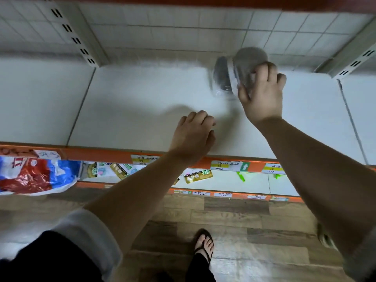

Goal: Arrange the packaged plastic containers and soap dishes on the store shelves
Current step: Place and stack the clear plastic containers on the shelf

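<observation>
right hand (262, 92): fingers and thumb curled round the clear body of the packaged container (240, 70), grasping it from the near side; fingertips spread over its upper curve.
packaged container: a clear round tub with a dark lid, wrapped in thin clear film. it is tipped on its side, lid facing left and body to the right under the hand. it is at the back of the shelf, near the rear wall and right of the middle. it is blurred, so i cannot tell whether it rests on the shelf or is just above it.
left hand (193, 135): holding nothing, fingers loosely bent and knuckles up. it is over the front part of the shelf, well apart from the container; whether it touches the board i cannot tell.
shelf (132, 98): pale, flat board with an orange front strip (97, 154) that carries handwritten price labels (227, 165).
back: white gridded panel (183, 27), with a slotted metal upright (75, 37) on the left.
lower shelf (223, 186): gold carded packets (198, 176) and a small green item (241, 177) lie on it.
left edge: a red, white and blue plastic bag (34, 174) hangs over the shelf front.
floor (244, 220): wood-look planks, with a foot in a black sandal (204, 245) on them.
sleeve (89, 237): pale, rolled up on the left arm.
</observation>
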Demonstrator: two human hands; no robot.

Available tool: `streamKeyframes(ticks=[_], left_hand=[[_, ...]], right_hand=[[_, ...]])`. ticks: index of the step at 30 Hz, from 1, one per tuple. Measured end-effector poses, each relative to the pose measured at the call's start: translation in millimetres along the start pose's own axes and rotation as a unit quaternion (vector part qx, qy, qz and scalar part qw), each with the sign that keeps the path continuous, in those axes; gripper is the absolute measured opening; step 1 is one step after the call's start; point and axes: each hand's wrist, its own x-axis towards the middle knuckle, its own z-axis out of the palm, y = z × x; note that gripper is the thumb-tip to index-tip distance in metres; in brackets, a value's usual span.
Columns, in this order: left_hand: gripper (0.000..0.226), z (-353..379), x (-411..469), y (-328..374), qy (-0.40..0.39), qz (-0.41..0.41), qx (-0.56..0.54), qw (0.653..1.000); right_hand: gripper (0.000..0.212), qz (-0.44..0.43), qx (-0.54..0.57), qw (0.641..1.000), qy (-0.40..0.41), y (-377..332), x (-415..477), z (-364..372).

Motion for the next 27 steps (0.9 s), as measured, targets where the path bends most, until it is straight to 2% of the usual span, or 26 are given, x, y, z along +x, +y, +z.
streamKeyframes(ticks=[3,8,11,13,17,22,27], left_hand=[[0.039,3.1,28.4,11.3,-0.012,0.032,0.029,0.999],[0.058,17.3,88.1,28.6,-0.025,0.025,0.071,0.997],[0.067,30.9,118.7,30.0,-0.079,-0.007,0.113,0.990],[0.067,39.7,128.3,30.8,-0.085,-0.055,0.108,0.989],[0.059,50.6,116.1,36.3,-0.012,-0.103,0.086,0.991],[0.046,44.8,89.1,32.5,0.075,-0.105,0.053,0.990],[0.033,19.6,43.2,34.8,0.109,-0.091,-0.042,0.989]], right_hand=[[0.045,0.008,-0.001,1.000,0.012,34.9,-25.1,-8.1],[0.043,0.035,-0.004,0.999,0.005,80.2,-63.9,-17.9],[0.042,0.052,0.010,0.999,0.001,98.0,-81.7,-20.5],[0.041,0.061,0.021,0.998,0.008,106.6,-90.6,-21.8],[0.038,0.077,0.049,0.995,0.031,114.9,-107.5,-25.8],[0.037,0.089,0.075,0.993,0.035,107.0,-129.9,-27.6],[0.038,0.094,0.094,0.990,0.038,82.0,-152.2,-40.7]])
